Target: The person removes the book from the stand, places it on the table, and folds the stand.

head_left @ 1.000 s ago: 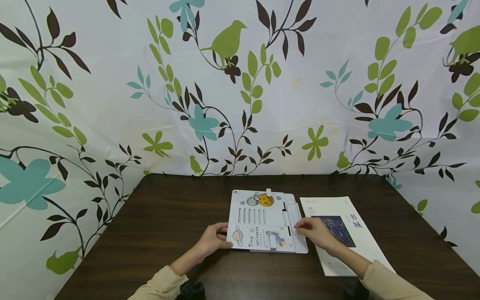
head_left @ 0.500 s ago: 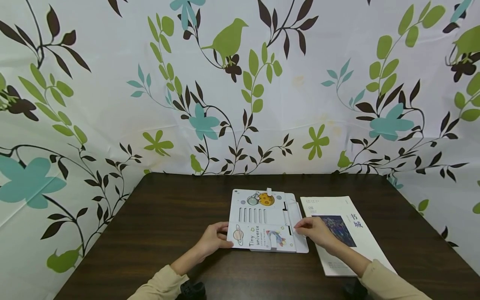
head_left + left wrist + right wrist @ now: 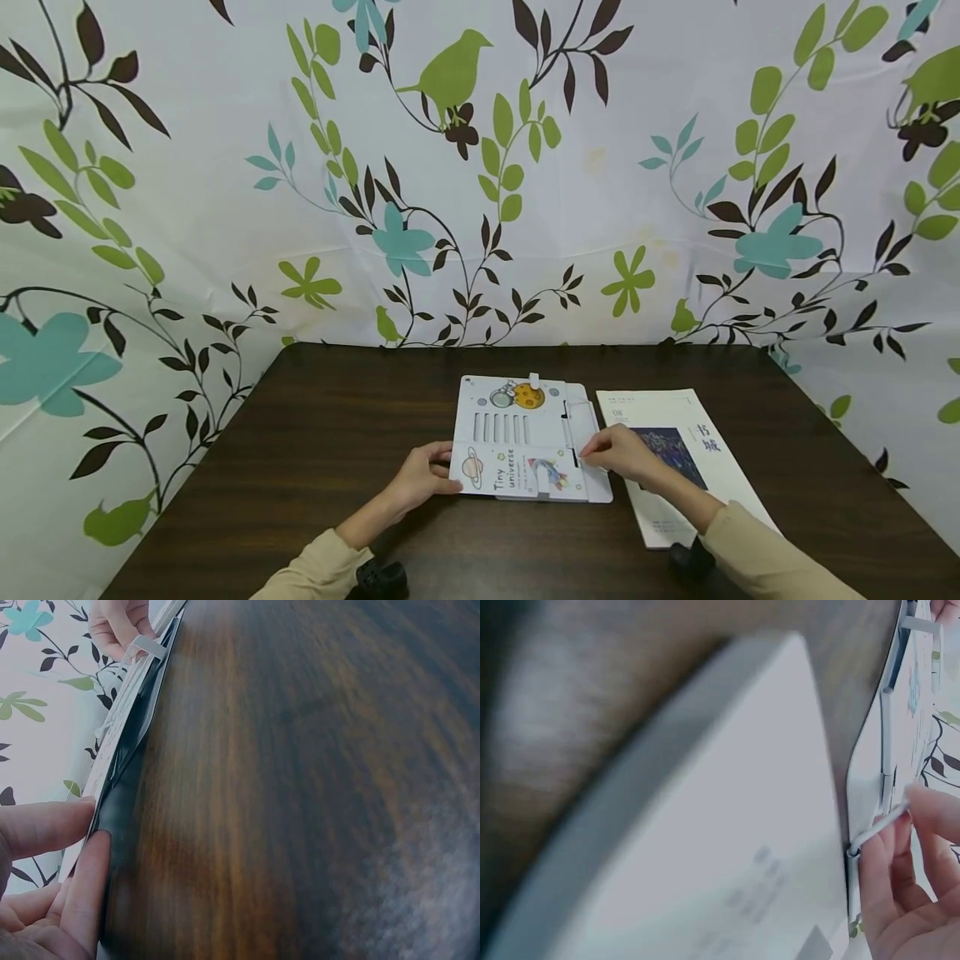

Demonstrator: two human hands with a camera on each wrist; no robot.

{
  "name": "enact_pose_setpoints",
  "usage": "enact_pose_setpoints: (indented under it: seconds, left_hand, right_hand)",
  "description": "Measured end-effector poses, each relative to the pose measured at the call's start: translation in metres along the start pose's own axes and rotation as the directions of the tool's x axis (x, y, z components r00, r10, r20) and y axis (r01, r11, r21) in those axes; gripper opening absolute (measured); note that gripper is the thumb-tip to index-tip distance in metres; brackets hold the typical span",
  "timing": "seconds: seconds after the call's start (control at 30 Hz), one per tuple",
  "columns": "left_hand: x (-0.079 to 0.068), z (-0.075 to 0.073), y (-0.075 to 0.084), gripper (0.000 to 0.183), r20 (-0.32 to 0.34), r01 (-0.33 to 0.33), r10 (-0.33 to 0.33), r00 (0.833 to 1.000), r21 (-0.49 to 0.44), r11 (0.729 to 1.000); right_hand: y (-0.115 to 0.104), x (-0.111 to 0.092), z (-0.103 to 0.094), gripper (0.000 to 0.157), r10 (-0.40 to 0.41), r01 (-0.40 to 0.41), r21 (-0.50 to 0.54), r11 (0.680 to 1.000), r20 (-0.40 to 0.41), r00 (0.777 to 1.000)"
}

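Note:
A white folding book stand (image 3: 487, 467), printed with planets and the words "Tiny universe", lies on the dark wooden table. My left hand (image 3: 420, 479) holds its left edge; in the left wrist view the thumb and fingers (image 3: 86, 892) pinch the thin panel, its near edge slightly raised off the table. At the stand's right side, my right hand (image 3: 622, 454) pinches a thin white bar (image 3: 881, 827). That bar tilts up from a small hinge on the stand's edge, as the right wrist view shows. White clips (image 3: 150, 646) stick up from the panel.
Beside the stand, on the right, lies a cream book (image 3: 720, 492) with a dark blue picture on its cover; my right forearm passes over it. A leaf-and-bird patterned cloth (image 3: 540, 183) hangs behind the table (image 3: 337, 400).
My right hand has shifted slightly left, further over the stand's right side. The left hand keeps its hold on the left edge, and the head view has moved a little.

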State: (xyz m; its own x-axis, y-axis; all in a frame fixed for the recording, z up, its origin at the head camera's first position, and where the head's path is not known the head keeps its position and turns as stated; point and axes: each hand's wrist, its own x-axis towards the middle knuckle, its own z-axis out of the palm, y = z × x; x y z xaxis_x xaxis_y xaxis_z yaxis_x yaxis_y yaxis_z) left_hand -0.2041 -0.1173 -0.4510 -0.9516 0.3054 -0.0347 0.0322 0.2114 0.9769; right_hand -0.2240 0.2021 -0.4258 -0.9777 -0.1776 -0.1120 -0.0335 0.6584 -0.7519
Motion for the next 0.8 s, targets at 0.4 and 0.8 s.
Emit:
enact_pose_setpoints:
  seconds: [0.4,0.8]
  left_hand:
    - [0.001,-0.001,-0.003,0.062,-0.002,0.004,-0.004,1.0,0.012,1.0]
    - [-0.001,-0.001,0.002,0.06,0.012,-0.022,0.022,1.0,0.026,0.999]
  right_hand:
    - [-0.003,0.01,-0.006,0.004,-0.044,0.048,-0.027,0.998,0.128,0.991]
    - [-0.025,-0.005,0.014,0.028,-0.307,0.313,-0.031,0.949,0.127,0.943]
